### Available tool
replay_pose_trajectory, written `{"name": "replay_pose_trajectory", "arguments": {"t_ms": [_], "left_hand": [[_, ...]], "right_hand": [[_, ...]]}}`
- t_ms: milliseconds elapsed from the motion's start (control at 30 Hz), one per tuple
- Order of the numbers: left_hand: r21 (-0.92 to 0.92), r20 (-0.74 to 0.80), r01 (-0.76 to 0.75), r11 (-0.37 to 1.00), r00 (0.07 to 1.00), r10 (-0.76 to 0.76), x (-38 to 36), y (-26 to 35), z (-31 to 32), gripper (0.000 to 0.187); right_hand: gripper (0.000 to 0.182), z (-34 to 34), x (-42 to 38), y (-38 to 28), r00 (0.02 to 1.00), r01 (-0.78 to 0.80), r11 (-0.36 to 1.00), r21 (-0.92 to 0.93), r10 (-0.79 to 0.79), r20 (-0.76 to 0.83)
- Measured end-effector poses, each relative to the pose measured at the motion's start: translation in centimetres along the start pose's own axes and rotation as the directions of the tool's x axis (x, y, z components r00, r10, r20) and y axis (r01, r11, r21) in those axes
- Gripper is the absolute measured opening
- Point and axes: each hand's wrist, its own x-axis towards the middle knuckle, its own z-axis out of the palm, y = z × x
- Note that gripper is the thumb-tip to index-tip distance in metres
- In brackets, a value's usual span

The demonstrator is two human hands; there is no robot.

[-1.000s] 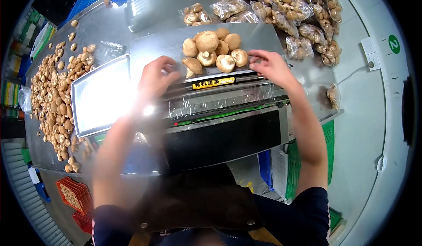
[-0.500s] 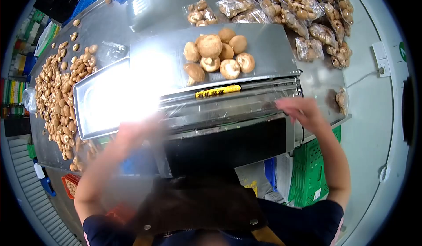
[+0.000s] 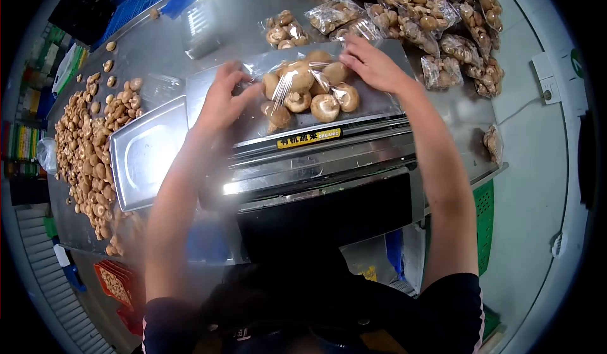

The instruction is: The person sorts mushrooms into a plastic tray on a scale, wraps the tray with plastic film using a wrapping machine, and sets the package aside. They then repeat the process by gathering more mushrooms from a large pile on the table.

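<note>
Clear plastic film [image 3: 288, 91] is drawn over a cluster of brown mushrooms [image 3: 325, 108] on the steel wrapping plate [image 3: 392, 91]. At the left side of the mushrooms, my left hand [image 3: 226, 98] curls its fingers on the film's edge. My right hand [image 3: 373, 66] pinches the film at the far right of the cluster. Folds and glints in the film show between the two hands. A yellow label [image 3: 309, 139] with black characters and the word ORGANIC lies along the plate's near edge, above the rollers of the wrapping machine [image 3: 322, 170].
Loose mushrooms [image 3: 88, 158] are heaped on the left of the steel table. Beside them sits a shallow metal tray [image 3: 117, 183]. Bagged mushrooms [image 3: 414, 12] are piled at the far right, with one pack [image 3: 286, 30] behind the plate. A red crate [image 3: 114, 284] stands below left.
Both hands have moved from the rollers up and forward to the mushrooms. Film now covers the mushrooms, which were bare before.
</note>
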Motion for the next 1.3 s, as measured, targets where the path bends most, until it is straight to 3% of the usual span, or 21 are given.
{"name": "replay_pose_trajectory", "arguments": {"t_ms": [33, 67, 133, 167, 233, 267, 333, 367, 500, 600, 700, 733, 833, 900, 1000, 1033, 1133, 1200, 1233, 1267, 1300], "left_hand": [[-0.063, -0.025, 0.002, 0.998, 1.000, -0.003, -0.6, 0.2, 0.2, 0.038], [-0.207, 0.053, 0.148, 0.967, 0.989, -0.140, -1.5, 2.9, -1.0, 0.030], [-0.319, 0.208, 0.428, 0.845, 0.902, -0.378, -2.8, 5.7, -2.3, 0.026], [-0.296, 0.190, 0.390, 0.872, 0.919, -0.346, -3.9, 6.0, -1.8, 0.024], [-0.364, 0.158, 0.326, 0.873, 0.945, -0.287, -6.0, 7.1, -1.3, 0.023], [-0.537, 0.319, 0.518, 0.666, 0.855, -0.408, -6.5, 9.1, -2.5, 0.023], [-0.637, 0.447, 0.643, 0.425, 0.757, -0.476, -7.8, 11.9, -3.6, 0.020], [-0.679, 0.428, 0.640, 0.359, 0.743, -0.515, -8.9, 12.5, -2.6, 0.018], [-0.632, 0.416, 0.683, 0.366, 0.698, -0.583, -11.2, 11.0, -0.5, 0.016], [-0.739, 0.314, 0.616, 0.272, 0.672, -0.671, -12.0, 13.9, -0.7, 0.015], [-0.759, 0.145, 0.390, 0.521, 0.882, -0.448, -14.7, 13.7, -1.1, 0.012], [-0.662, 0.042, 0.288, 0.692, 0.936, -0.349, -16.0, 12.6, -0.8, 0.011], [-0.339, -0.065, -0.023, 0.940, 0.998, 0.001, -19.2, 9.4, -0.6, 0.006], [-0.100, -0.088, -0.037, 0.994, 0.996, 0.029, -20.6, 8.7, -0.3, 0.006], [-0.373, -0.027, 0.256, 0.892, 0.958, -0.286, -23.5, 8.8, 0.8, 0.006], [-0.436, -0.017, 0.280, 0.855, 0.948, -0.318, -24.1, 8.7, 1.1, 0.006], [-0.021, -0.041, 0.110, 0.994, 0.993, -0.111, -25.7, 7.3, 1.4, 0.004], [0.556, 0.116, -0.085, 0.827, 0.993, 0.023, -27.0, 6.7, 0.7, 0.004], [0.766, 0.224, -0.216, 0.606, 0.972, 0.064, -27.6, 6.3, 0.4, 0.005], [0.870, 0.328, -0.342, 0.355, 0.939, 0.103, -28.2, 5.9, 0.1, 0.006], [0.883, 0.324, -0.349, 0.315, 0.937, 0.128, -28.9, 5.4, 0.5, 0.006]], "right_hand": [[0.030, -1.3, -1.1, -1.2, 0.998, -0.007, 0.998, 0.064, 0.003, 0.061], [0.029, -2.5, -2.0, -2.9, 0.993, -0.013, 0.992, 0.125, -0.002, 0.120], [0.030, -3.9, -4.8, -6.9, 0.918, -0.302, 0.940, 0.158, 0.242, 0.315], [0.027, -3.8, -6.5, -8.1, 0.928, -0.365, 0.826, 0.428, 0.287, 0.237], [0.027, -4.4, -9.5, -9.3, 0.913, -0.405, 0.712, 0.573, 0.343, 0.219], [0.027, -4.6, -11.1, -9.9, 0.901, -0.422, 0.643, 0.639, 0.375, 0.218], [0.026, -5.5, -13.9, -12.2, 0.876, -0.464, 0.528, 0.711, 0.390, 0.283], [0.025, -5.7, -15.0, -12.9, 0.865, -0.481, 0.466, 0.743, 0.394, 0.312], [0.022, -4.0, -16.3, -13.7, 0.794, -0.589, 0.395, 0.705, 0.448, 0.412], [0.022, -2.5, -17.3, -13.8, 0.824, -0.539, 0.406, 0.738, 0.436, 0.361], [0.023, -2.3, -18.7, -14.9, 0.893, -0.432, 0.624, 0.651, 0.396, 0.214], [0.023, -2.0, -19.3, -15.3, 0.912, -0.393, 0.680, 0.619, 0.374, 0.168], [0.019, -0.5, -21.0, -15.7, 0.944, -0.299, 0.755, 0.583, 0.325, 0.063], [0.017, 0.1, -21.7, -16.3, 0.959, -0.251, 0.812, 0.527, 0.281, 0.025], [0.018, 2.0, -22.6, -16.8, 0.959, -0.234, 0.822, 0.519, 0.283, -0.016], [0.017, 2.6, -22.9, -16.8, 0.956, -0.241, 0.822, 0.516, 0.292, -0.018], [0.018, 5.4, -24.6, -16.8, 0.929, -0.330, 0.769, 0.547, 0.368, 0.044], [0.020, 8.2, -25.9, -17.0, 0.935, -0.297, 0.725, 0.621, 0.352, 0.035], [0.023, 8.9, -26.3, -17.6, 0.927, -0.345, 0.713, 0.610, 0.361, 0.103], [0.022, 9.8, -26.6, -18.0, 0.949, -0.290, 0.793, 0.536, 0.311, 0.054], [0.023, 10.5, -26.6, -18.4, 0.949, -0.269, 0.783, 0.561, 0.314, 0.017]]}}
